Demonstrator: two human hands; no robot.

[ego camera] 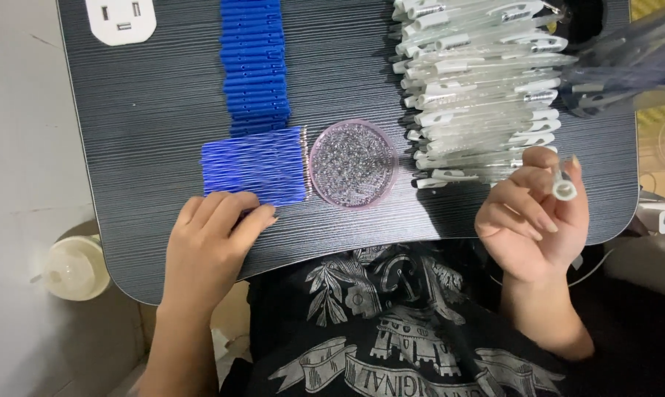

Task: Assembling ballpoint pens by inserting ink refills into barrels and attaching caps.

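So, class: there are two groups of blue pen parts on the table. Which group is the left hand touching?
The near group of thin blue refills, lying crosswise. The left hand has its fingertips on that group's front edge. The other blue group, the stack of caps, lies farther back, untouched.

Dark tray table [163, 110], pen parts [479, 88], bead dish [353, 163]

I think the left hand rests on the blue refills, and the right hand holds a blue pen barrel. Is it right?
Not quite. The head view shows the right hand holding a clear plastic pen barrel, not a blue one. The left hand does rest on the bundle of thin blue ink refills.
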